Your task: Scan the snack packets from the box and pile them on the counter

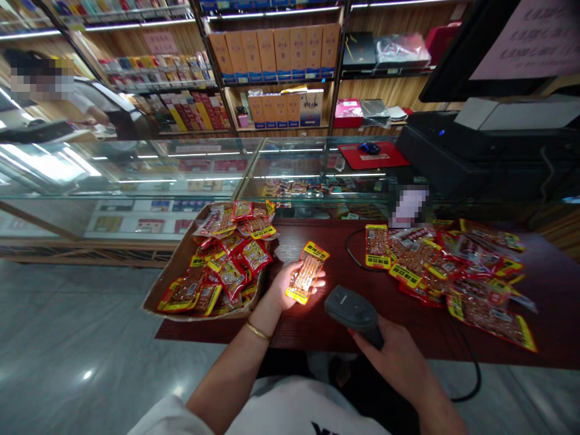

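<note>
A yellow-ended, red-edged plastic snack packet (308, 272) is pinched in the left hand (284, 286) above the dark-red wooden desk (338, 251), its face seemingly turned up so that it is lit by the dark-grey plastic scanner (351, 308) gripped in the right hand (401, 356).

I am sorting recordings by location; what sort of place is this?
Probably a shop's checkout: there are shelved boxes, a glass display counter, and a handheld scanner in the right hand.
</note>
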A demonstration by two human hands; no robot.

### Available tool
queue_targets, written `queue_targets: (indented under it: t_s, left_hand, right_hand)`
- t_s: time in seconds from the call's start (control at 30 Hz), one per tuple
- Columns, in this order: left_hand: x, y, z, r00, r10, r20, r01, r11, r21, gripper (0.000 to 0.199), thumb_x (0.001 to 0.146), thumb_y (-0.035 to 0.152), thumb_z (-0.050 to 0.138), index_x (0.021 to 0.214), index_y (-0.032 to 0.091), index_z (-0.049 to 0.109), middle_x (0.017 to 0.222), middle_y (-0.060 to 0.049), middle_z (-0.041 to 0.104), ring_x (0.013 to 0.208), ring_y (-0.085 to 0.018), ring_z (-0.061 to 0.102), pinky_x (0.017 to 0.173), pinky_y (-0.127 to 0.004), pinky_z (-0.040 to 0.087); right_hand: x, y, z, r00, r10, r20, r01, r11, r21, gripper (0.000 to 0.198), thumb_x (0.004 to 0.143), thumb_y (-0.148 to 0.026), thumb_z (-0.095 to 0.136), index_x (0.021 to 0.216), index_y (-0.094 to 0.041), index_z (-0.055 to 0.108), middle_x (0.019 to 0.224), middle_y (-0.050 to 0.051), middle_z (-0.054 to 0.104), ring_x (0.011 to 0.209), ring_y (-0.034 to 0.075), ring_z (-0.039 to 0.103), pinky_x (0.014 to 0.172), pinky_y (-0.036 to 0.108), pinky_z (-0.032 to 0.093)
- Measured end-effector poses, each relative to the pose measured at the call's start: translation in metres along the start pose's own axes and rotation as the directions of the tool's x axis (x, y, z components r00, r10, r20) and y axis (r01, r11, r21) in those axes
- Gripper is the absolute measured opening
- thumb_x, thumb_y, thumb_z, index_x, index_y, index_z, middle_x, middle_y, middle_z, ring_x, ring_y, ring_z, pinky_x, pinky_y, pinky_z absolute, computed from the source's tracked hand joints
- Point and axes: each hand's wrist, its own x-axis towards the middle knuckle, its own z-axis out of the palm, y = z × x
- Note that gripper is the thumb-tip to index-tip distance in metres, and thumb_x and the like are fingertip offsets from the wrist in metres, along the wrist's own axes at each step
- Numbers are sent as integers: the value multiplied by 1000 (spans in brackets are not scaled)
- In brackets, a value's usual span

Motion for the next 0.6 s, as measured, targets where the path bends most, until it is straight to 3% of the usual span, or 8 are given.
queue_targets:
  t_s: [0.2,0.33,0.43,0.53,0.6]
  left_hand:
    - [-10,0,6,999,31,-15,-31,999,9,44,90,32,56,123,4,64,113,-23,74,90,-29,76,68,-33,58]
    - [-3,-8,16,992,44,-118,-35,997,73,37,80,19,58,114,5,66,92,-17,77,79,-27,76,70,-36,60]
    - [25,-17,41,991,93,-95,-70,973,221,31,75,13,63,105,11,69,84,-11,77,68,-22,73,66,-32,58]
    - [74,-24,83,983,180,-27,-162,934,319,26,71,5,65,95,14,71,79,-6,76,62,-16,68,64,-27,55]
    - [108,-28,114,989,148,18,-146,931,333,23,70,3,64,89,13,72,75,-6,74,60,-16,66,65,-28,54]
  right_hand:
    - [1,0,-1,1000,13,4,-13,1000,5,32,91,-33,60,118,-23,74,112,8,81,105,30,75,97,39,56]
    - [-3,-1,-5,998,22,-55,-21,1000,23,30,89,-33,61,114,-23,75,112,7,81,105,30,76,97,39,56]
    - [-11,4,-11,991,36,-131,-34,999,18,30,90,-36,60,111,-22,75,108,8,82,102,29,77,94,36,58]
    - [-21,14,-16,977,68,-201,-71,997,-7,27,89,-37,59,103,-22,76,102,8,83,97,29,78,87,34,60]
    - [-27,20,-20,967,82,-243,-92,995,-27,28,88,-39,59,100,-21,76,97,9,83,91,29,79,82,33,61]
